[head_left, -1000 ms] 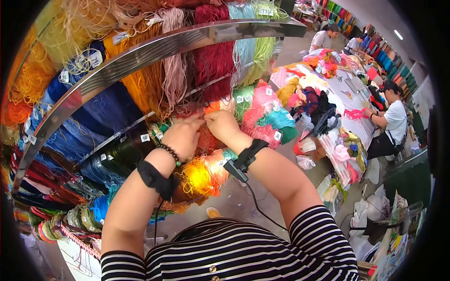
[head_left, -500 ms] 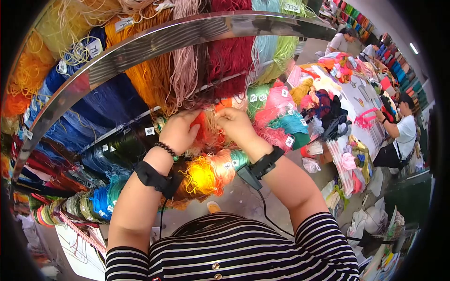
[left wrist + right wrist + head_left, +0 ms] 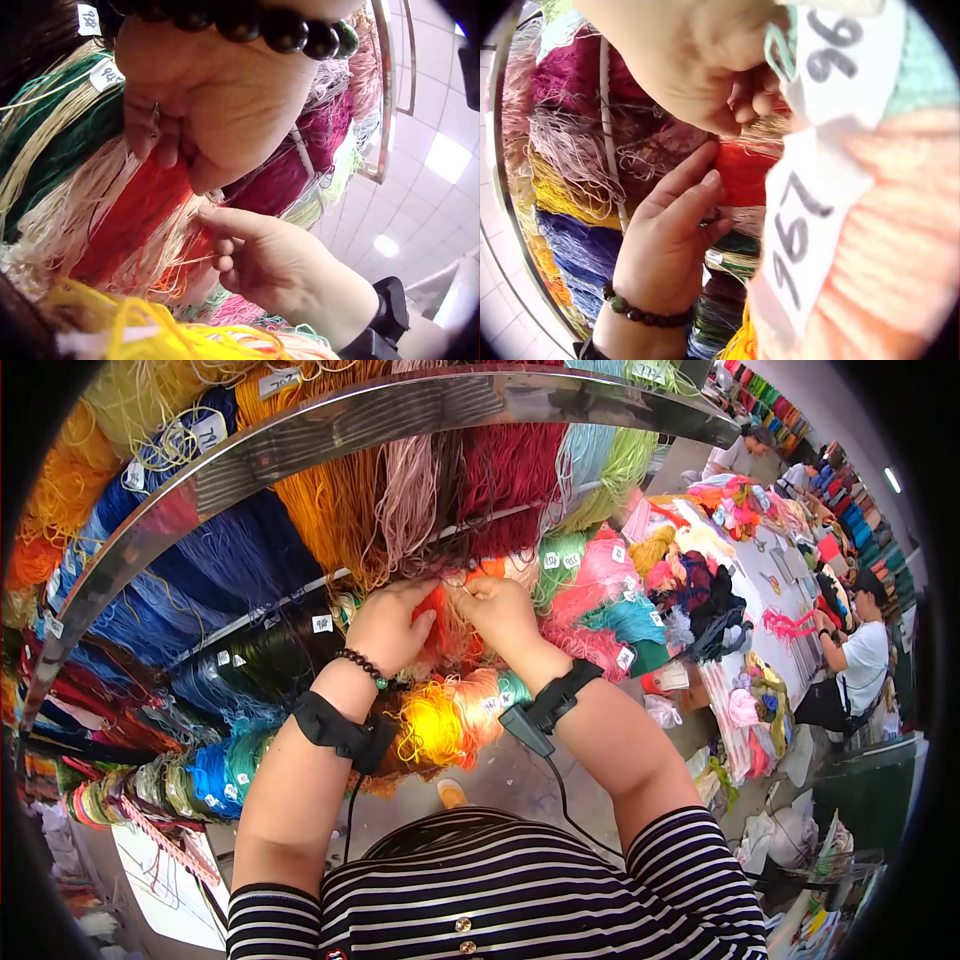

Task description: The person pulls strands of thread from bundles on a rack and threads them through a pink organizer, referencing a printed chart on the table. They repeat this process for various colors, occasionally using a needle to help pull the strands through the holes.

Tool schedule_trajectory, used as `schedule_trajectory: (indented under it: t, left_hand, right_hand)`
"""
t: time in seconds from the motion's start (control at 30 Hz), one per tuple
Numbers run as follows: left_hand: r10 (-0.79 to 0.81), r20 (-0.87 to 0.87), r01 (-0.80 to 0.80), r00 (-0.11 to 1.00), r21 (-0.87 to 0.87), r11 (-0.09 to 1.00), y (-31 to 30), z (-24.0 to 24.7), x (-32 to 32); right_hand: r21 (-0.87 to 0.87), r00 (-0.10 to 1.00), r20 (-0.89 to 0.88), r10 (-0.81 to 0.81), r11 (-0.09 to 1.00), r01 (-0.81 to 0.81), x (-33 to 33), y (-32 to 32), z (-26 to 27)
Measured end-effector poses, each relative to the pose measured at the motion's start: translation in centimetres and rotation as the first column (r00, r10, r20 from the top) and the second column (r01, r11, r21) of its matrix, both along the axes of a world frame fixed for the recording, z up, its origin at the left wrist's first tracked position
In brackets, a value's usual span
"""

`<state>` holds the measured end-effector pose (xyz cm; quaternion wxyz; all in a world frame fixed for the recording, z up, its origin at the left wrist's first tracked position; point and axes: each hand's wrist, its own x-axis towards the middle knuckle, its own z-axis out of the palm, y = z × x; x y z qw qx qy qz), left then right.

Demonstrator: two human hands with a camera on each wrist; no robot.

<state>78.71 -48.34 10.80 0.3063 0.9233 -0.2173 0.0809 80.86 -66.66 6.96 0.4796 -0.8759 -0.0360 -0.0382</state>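
Note:
A hank of bright red-orange thread (image 3: pixel 135 214) hangs on the rack between my hands, with pale peach strands (image 3: pixel 161 255) beside it. My left hand (image 3: pixel 388 628) is at the top of this hank, fingers bent around the red-orange strands; its thumb shows in the head view. Close beside it, my right hand (image 3: pixel 497 615) pinches pale strands between thumb and forefinger, the other fingers curled in. In the right wrist view, both hands (image 3: pixel 664 236) meet near the top of the red-orange thread. My left fingertips are partly hidden there.
Numbered hanks in blue (image 3: pixel 240 555), gold and crimson (image 3: pixel 512 485) hang beyond a curved metal rail (image 3: pixel 400 408). Yellow thread (image 3: pixel 430 725) and peach thread with a paper tag (image 3: pixel 799 240) hang nearer me. At right, people work around a table (image 3: pixel 735 565) heaped with thread.
My view has shifted, so the rack and table sit differently. My right hand, close against the left a second ago, has drawn slightly away with pale strands pinched; the left thumb has spread out.

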Motion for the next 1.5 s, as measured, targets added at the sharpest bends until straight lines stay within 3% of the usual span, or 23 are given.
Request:
schedule_trajectory:
  t: [0.23,0.43,0.53,0.63,0.67,0.77,0.8,0.83,0.9,1.0,1.1,1.23,1.5]
  left_hand:
    - [0.007,-0.003,-0.007,1.000,-0.011,1.000,-0.1,-0.1,0.0]
    - [0.004,0.043,-0.004,0.999,0.013,1.000,-0.1,-0.3,0.2]
    - [0.053,-0.011,-0.053,0.999,0.027,0.998,-0.5,0.2,-0.1]
    - [0.045,0.081,-0.039,0.996,-0.073,0.997,-1.4,0.4,-1.0]
    - [0.054,0.220,-0.027,0.974,-0.125,0.992,-1.9,-0.1,-1.0]
    - [0.186,-0.213,-0.204,0.959,-0.064,0.977,-3.0,0.3,-1.1]
    - [0.137,-0.305,-0.190,0.942,-0.150,0.970,-3.0,-1.5,0.1]
    - [0.040,-0.570,-0.279,0.821,-0.339,0.898,-3.3,-1.9,1.0]
    - [-0.183,-0.678,-0.436,0.712,-0.632,0.641,-3.9,-2.7,1.4]
    - [-0.201,-0.613,-0.357,0.764,-0.661,0.659,-4.2,-3.9,2.0]
    - [-0.228,-0.605,-0.380,0.763,-0.705,0.599,-4.3,-4.4,1.9]
    - [-0.141,-0.605,-0.387,0.783,-0.652,0.651,-4.6,-4.5,1.7]
    - [-0.059,-0.627,-0.429,0.777,-0.595,0.679,-4.8,-3.4,1.0]
  right_hand:
    - [0.132,0.993,0.107,-0.055,0.990,0.041,-0.4,-0.8,-1.5]
    - [0.367,0.993,-0.110,0.043,0.930,0.000,-1.1,-1.7,-0.7]
    - [0.555,0.962,-0.254,0.101,0.830,0.059,-1.9,-1.8,1.1]
    - [0.628,0.931,-0.331,0.154,0.772,0.096,-1.7,-2.2,1.0]
    - [0.647,0.922,-0.346,0.174,0.756,0.101,-1.7,-2.2,1.0]
    - [0.686,0.905,-0.369,0.212,0.718,0.112,-1.8,-2.5,0.7]
    - [0.690,0.907,-0.363,0.215,0.716,0.106,-1.8,-2.6,0.6]
    - [0.694,0.909,-0.355,0.220,0.713,0.099,-1.7,-2.6,0.5]
    - [0.677,0.909,-0.355,0.216,0.731,0.091,-1.8,-2.5,0.5]
    - [0.662,0.922,-0.322,0.212,0.748,0.059,-1.9,-2.4,0.6]
    - [0.652,0.931,-0.298,0.211,0.757,0.037,-1.9,-2.3,0.4]
    - [0.631,0.943,-0.279,0.181,0.775,0.038,-2.0,-2.1,0.8]
    - [0.691,0.915,-0.362,0.176,0.709,0.138,-1.4,-2.5,0.3]
